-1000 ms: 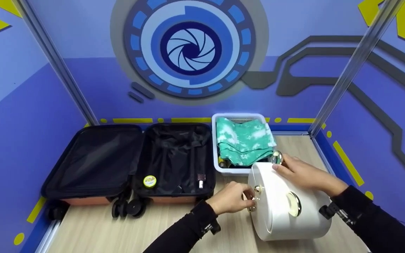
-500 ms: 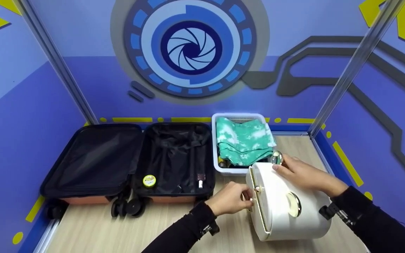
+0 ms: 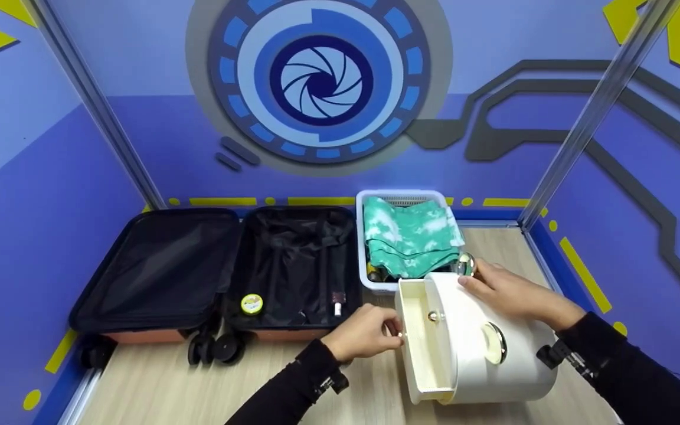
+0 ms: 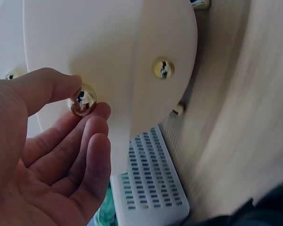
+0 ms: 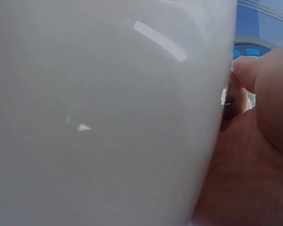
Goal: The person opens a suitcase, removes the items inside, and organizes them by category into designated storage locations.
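A glossy white storage box (image 3: 511,360) with rounded sides stands on the wooden table, its drawer (image 3: 419,330) pulled out to the left so that the cream inside shows. My left hand (image 3: 365,333) pinches the gold knob (image 4: 83,100) on the drawer front between thumb and fingers. A second gold knob (image 4: 163,68) sits beside it on the same front in the left wrist view. At the box's far upper corner, my right hand (image 3: 511,292) grips a shiny round knob (image 3: 465,264), thumb against the white shell. The right wrist view is mostly filled by the shell.
An open suitcase (image 3: 154,268) lies to the left, holding a round yellow-lidded tin (image 3: 251,304) and a small white-capped bottle (image 3: 338,304). Behind the box is a white basket (image 3: 360,236) with a folded green-and-white cloth (image 3: 411,236). Blue walls (image 3: 157,136) enclose the table.
The drawer has slid out leftward from shut to clearly open, my left hand moving left with its knob. My right hand and the box's body have stayed in place.
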The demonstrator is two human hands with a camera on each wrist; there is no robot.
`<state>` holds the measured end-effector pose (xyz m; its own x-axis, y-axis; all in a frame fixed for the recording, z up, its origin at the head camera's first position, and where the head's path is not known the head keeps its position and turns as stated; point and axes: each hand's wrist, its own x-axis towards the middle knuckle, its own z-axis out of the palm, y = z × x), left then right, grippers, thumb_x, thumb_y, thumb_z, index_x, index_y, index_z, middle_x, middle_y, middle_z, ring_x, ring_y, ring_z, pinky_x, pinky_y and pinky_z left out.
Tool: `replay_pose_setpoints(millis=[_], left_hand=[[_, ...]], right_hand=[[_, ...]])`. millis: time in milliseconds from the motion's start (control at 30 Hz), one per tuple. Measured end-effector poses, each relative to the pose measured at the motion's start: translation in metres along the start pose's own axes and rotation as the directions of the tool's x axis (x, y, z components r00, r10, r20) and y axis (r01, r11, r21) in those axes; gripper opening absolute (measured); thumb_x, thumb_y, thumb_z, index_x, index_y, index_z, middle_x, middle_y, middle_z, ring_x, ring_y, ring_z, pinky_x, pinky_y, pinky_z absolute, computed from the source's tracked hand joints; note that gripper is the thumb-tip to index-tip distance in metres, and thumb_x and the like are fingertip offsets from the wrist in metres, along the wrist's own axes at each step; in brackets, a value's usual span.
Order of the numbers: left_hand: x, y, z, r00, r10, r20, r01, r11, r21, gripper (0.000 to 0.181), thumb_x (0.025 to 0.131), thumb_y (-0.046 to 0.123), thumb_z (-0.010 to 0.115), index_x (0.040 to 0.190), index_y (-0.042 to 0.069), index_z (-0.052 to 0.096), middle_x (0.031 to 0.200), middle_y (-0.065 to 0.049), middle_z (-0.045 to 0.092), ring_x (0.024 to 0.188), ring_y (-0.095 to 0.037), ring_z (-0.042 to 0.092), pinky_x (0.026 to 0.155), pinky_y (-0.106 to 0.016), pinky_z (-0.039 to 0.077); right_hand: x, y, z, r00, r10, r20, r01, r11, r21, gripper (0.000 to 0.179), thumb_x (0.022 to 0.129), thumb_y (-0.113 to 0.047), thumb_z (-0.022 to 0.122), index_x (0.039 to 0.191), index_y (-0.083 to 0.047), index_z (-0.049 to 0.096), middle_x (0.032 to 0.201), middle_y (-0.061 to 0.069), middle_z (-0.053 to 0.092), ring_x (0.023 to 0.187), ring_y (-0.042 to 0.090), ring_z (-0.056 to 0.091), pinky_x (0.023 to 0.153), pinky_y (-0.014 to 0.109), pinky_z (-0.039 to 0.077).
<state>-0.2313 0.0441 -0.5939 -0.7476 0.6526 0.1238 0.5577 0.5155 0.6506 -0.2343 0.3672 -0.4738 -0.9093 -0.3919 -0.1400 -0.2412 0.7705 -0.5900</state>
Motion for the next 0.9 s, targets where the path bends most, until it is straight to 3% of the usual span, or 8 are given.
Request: replay_pose_setpoints(millis=[433,667,900], left_hand=[[-0.023,-0.016,-0.014,0.999,-0.029,-0.015,0.028,0.999,-0.019,0.009,0.094,0.023,0.08,0.101,0.017,0.082,0.09,0.009,0.082,0.071,0.006,0.065,0.072,-0.012,0.052],[-0.027,-0.021,-0.016,0.998,-0.05,-0.024,0.049,0.998,-0.028,0.009,0.095,0.023,0.081,0.102,0.018,0.082,0.091,0.009,0.082,0.075,0.003,0.068,0.072,-0.011,0.052],[-0.028,-0.02,-0.019,0.999,-0.042,-0.01,0.042,0.999,-0.017,0.009,0.096,0.021,0.081,0.104,0.018,0.083,0.095,0.008,0.083,0.082,-0.002,0.073,0.075,-0.013,0.054]], right_hand=[[-0.002,-0.001,0.0,1.0,-0.003,-0.01,0.003,0.999,-0.035,0.039,0.116,-0.048,0.052,0.133,-0.013,0.054,0.125,0.015,0.064,0.113,0.025,0.063,0.088,0.038,0.053],[-0.001,-0.002,0.0,1.0,0.024,0.007,-0.024,1.0,0.008,0.038,0.116,-0.051,0.052,0.13,-0.015,0.054,0.121,0.013,0.063,0.105,0.02,0.063,0.081,0.032,0.056],[-0.001,-0.001,-0.001,1.0,0.02,0.013,-0.02,1.0,0.019,0.041,0.116,-0.049,0.053,0.137,-0.014,0.054,0.121,0.013,0.064,0.103,0.02,0.064,0.079,0.031,0.057]])
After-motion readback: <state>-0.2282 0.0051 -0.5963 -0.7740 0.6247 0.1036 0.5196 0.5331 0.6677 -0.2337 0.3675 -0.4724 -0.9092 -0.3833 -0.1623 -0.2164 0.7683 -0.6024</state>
